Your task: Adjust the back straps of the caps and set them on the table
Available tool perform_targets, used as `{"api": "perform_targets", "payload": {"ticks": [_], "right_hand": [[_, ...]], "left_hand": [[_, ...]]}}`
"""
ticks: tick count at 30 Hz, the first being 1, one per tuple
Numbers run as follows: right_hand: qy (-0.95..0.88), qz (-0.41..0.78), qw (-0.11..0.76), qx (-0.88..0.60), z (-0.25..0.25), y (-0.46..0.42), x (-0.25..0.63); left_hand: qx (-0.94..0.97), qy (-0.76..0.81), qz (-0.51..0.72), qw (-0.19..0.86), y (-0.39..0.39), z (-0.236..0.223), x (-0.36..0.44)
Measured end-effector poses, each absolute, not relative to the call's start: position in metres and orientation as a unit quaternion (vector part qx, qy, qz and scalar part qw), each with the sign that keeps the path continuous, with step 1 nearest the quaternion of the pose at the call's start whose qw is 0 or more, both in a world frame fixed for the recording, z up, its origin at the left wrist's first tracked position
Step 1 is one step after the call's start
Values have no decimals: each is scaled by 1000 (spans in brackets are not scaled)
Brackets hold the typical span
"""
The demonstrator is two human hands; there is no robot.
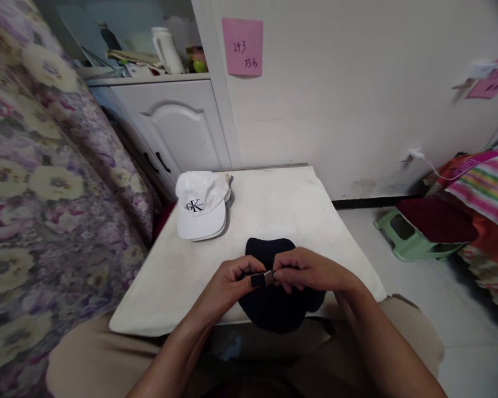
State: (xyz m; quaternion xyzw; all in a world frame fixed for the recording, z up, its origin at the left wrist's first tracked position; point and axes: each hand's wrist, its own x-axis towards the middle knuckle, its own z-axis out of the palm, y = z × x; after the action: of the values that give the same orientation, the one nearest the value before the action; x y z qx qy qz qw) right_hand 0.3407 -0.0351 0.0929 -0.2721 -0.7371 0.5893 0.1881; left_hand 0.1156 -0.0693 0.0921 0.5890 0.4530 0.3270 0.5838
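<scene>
A black cap (274, 315) lies at the near edge of the white-covered table, its brim pointing away from me. Above it, my left hand (237, 281) pinches the cap's dark strap (258, 281), which has a small metal-looking buckle (268, 278) on it. The fingers of my right hand (301, 269) are closed at the other side of that buckle; exactly what they pinch is hidden, though it seems to be the strap's end. Farther back on the left sits a stack of caps, with a white cap (201, 204) bearing black letters on top.
The white tabletop (274, 199) reaches to the wall. A floral curtain (58, 182) hangs at the left beside a white cabinet (178, 127). On the right floor stands a green stool (423, 235) with a dark red top. A pink note (243, 47) is on the wall.
</scene>
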Motion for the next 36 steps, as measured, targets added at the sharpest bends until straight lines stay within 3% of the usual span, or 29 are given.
{"api": "perform_targets", "payload": {"ticks": [13,20,29,36], "right_hand": [[-711,633,196,-236,79,-26,339],[-722,624,191,-231,82,-29,339],[-690,667,163,-227,76,-25,350],[-706,648,172,-228,77,-22,345]], "left_hand": [[608,458,345,549,-72,99,106],[619,432,276,596,-74,92,110],[580,454,317,597,-69,91,111],[573,469,279,612,-70,96,114]]}}
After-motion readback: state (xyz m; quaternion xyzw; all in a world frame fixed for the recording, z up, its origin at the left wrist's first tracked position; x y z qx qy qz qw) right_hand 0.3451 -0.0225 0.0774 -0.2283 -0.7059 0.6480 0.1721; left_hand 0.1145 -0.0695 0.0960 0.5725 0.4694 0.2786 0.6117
